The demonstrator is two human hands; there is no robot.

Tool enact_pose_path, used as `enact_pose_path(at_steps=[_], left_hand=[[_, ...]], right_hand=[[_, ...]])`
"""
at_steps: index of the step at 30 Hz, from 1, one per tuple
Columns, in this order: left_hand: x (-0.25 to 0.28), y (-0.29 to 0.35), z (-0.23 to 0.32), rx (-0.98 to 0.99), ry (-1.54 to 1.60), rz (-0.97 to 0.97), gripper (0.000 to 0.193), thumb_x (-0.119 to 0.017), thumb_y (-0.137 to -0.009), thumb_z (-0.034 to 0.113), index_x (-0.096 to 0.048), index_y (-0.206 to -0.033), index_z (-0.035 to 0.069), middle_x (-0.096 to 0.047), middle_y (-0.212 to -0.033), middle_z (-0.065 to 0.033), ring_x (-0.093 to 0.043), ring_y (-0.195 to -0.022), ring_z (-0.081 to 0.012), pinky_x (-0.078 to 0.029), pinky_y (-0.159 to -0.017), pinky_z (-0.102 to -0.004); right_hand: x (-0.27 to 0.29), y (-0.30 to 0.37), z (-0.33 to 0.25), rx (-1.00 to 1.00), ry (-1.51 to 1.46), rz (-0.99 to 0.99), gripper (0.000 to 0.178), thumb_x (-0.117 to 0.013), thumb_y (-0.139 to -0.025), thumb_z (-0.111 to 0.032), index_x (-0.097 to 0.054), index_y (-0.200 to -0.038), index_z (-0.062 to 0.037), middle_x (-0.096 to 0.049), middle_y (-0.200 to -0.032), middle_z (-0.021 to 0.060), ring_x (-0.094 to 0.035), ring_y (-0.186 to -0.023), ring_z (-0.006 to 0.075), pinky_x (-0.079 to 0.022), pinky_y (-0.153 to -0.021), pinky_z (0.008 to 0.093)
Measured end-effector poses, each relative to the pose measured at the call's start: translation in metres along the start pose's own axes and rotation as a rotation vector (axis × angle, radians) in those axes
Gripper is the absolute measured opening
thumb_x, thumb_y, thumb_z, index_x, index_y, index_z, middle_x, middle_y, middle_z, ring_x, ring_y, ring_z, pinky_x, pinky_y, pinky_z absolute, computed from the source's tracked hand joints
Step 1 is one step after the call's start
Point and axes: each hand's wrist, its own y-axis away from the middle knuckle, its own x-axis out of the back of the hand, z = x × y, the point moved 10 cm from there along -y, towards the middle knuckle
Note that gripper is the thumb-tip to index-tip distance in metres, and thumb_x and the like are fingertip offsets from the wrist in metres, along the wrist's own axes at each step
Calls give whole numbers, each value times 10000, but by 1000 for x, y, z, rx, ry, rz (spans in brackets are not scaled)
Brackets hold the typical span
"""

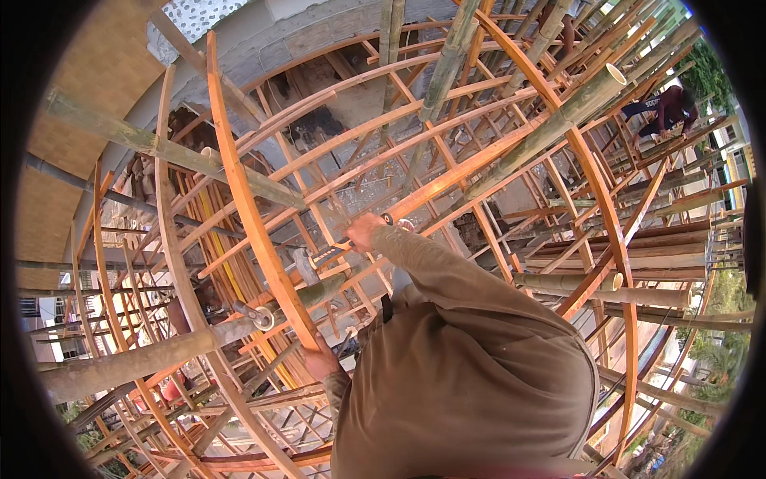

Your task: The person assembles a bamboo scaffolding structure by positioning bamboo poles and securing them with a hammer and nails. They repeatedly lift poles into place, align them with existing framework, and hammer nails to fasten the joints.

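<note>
My right hand [365, 232] is closed round the handle of a hammer [327, 257]. The hammer's grey head points left and lies close to a long, reddish wooden beam [254, 219], above a bamboo pole; whether it touches either one I cannot tell. Lower down, my left hand [321, 361] grips the lower part of that same beam, its fingers partly hidden. The beam slants from the upper left down to this hand. A thick bamboo pole [132, 361] crosses beneath the beam, with a round pale end [262, 318] beside it.
A lattice of wooden battens and bamboo poles surrounds me, with gaps down to the ground. A thick bamboo pole [550, 132] slants at the upper right. Stacked planks [622, 254] lie at the right. One person [666, 110] crouches at the far right; another [565, 28] is at the top.
</note>
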Motion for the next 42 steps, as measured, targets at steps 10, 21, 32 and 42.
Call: enact_pose_path(at_steps=[10,21,32,42], left_hand=[[-3,-5,14,-3,43,12,675,-657,-951,528,-597,-1203,-95,-696,-964,-344,-681,-912,-524,-528,-751,-588],[-2,-4,12,22,-9,18,675,-647,-946,555,-603,-1174,-79,-703,-933,-325,-682,-887,-521,-517,-752,-599],[-11,-5,2,55,-24,-18,662,-614,-948,590,-567,-1103,-53,-701,-893,-325,-688,-852,-517,-531,-716,-597],[-11,-5,1,119,34,-78,652,-621,-945,568,-579,-1151,-50,-692,-972,-342,-659,-935,-545,-509,-784,-603]], right_hand=[[4,-7,9,-8,-3,-71,446,-760,-879,-402,-675,-1257,-182,-760,-1029,123,-732,-987,338,-565,-837,491],[6,-5,7,-11,15,-82,442,-756,-876,-387,-672,-1253,-174,-759,-1032,129,-730,-1005,339,-563,-855,491],[18,4,-1,-4,1,-46,396,-755,-852,-386,-692,-1158,-143,-765,-1047,121,-736,-993,343,-579,-849,484],[6,-5,5,-5,15,-15,408,-754,-849,-390,-703,-1176,-150,-765,-1030,144,-736,-986,361,-573,-852,499]])
